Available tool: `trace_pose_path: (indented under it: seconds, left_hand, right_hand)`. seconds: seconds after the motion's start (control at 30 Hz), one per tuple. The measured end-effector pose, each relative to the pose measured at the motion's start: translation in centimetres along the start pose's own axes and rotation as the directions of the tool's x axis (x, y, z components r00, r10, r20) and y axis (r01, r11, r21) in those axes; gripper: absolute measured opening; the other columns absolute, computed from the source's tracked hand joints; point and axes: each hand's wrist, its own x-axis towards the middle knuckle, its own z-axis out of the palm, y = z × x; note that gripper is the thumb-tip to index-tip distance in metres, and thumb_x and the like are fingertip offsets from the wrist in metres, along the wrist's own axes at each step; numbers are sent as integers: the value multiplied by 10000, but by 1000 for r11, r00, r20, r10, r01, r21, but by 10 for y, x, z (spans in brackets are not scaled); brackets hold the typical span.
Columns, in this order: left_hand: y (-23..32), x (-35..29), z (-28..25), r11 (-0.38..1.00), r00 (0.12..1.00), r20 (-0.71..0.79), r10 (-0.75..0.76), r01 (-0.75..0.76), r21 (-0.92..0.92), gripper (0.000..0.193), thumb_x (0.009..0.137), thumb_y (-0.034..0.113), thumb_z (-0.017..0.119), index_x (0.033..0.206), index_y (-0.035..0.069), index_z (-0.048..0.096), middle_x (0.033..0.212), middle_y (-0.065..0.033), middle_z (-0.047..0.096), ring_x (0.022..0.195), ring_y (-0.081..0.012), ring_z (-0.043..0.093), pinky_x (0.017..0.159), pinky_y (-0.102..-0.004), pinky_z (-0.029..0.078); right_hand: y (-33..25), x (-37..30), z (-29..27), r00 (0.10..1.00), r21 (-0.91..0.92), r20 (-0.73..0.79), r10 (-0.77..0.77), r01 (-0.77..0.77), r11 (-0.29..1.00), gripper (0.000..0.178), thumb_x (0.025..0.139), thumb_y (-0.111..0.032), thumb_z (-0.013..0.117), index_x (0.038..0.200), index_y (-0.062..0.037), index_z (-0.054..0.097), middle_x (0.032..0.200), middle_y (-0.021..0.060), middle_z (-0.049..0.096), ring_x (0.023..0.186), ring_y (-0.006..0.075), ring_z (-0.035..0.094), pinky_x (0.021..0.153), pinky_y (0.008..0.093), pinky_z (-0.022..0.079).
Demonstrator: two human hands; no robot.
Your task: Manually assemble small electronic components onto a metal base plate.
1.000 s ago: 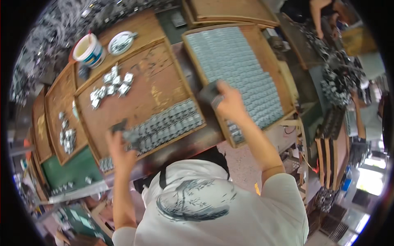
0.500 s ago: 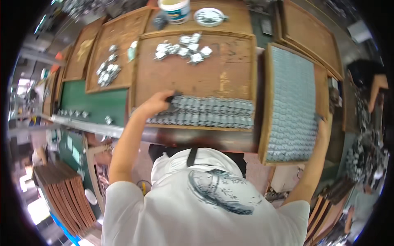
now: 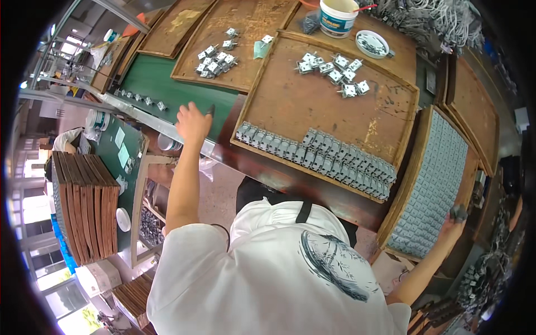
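My left hand (image 3: pixel 192 121) reaches over the green work surface (image 3: pixel 184 92), its fingers apart and nothing in them. A black cover sits on its thumb tip. Ahead of it several small metal parts (image 3: pixel 162 105) stand in a line along the metal rail. My right hand (image 3: pixel 448 228) is at the right edge of a wooden tray packed with grey block-shaped parts (image 3: pixel 432 187); its fingers are closed round a small dark grey part (image 3: pixel 459 213). Between my hands, a wooden tray (image 3: pixel 329 111) holds rows of grey metal parts (image 3: pixel 318 153) along its near edge.
Loose shiny metal parts (image 3: pixel 338 71) lie in the middle tray's far half, more (image 3: pixel 215 61) in the tray to its left. A white bucket (image 3: pixel 338 17) and a bowl of small pieces (image 3: pixel 372 43) stand behind. Stacked wooden trays (image 3: pixel 84 206) stand at left.
The view has turned left. My left hand has left the rows in the middle tray and moved left over the green surface. My right hand stays by the right tray.
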Motion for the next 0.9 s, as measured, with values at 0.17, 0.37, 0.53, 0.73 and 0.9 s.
trace_pose_path:
  seconds: [0.17,0.37,0.53,0.73,0.9]
  left_hand:
    - [-57,15,67,985,984,166,67,-39,-166,408,854,278,616,1166,15,604,1032,-177,699,960,-336,670,821,-412,531]
    - [20,-38,8,-137,857,329,397,410,-902,295,863,-52,568,1147,-3,631,1071,-77,684,953,-157,665,761,-268,545]
    - [110,-121,-70,-159,661,177,730,415,-896,380,813,-63,682,1181,22,640,1091,-23,647,996,-145,618,890,-291,514]
    - [149,-163,-86,-215,519,57,853,449,-868,402,805,16,738,1188,-5,619,1094,-42,657,1017,-165,624,915,-320,518]
    - [169,-183,-86,-160,454,13,891,340,-927,375,837,-85,650,1202,-6,615,1194,-44,552,1102,-151,550,944,-280,462]
  right_hand:
    - [22,-50,68,981,-134,190,-30,56,989,331,929,-82,599,1256,-33,572,1108,62,637,893,171,625,733,286,513]
    - [1,-158,205,931,-175,365,13,55,983,309,884,-49,634,1191,-38,600,1017,79,657,872,152,637,746,289,539]
    - [-21,-243,274,624,-380,724,296,1,925,311,856,-96,689,1140,-28,583,973,68,662,798,172,661,701,299,549]
    - [-35,-252,283,511,-330,851,-122,701,632,245,811,-101,728,977,6,584,908,143,633,719,273,646,632,349,515]
    - [-30,-243,273,430,-269,859,-279,842,468,250,702,-43,743,883,9,577,844,144,566,738,349,598,617,403,494]
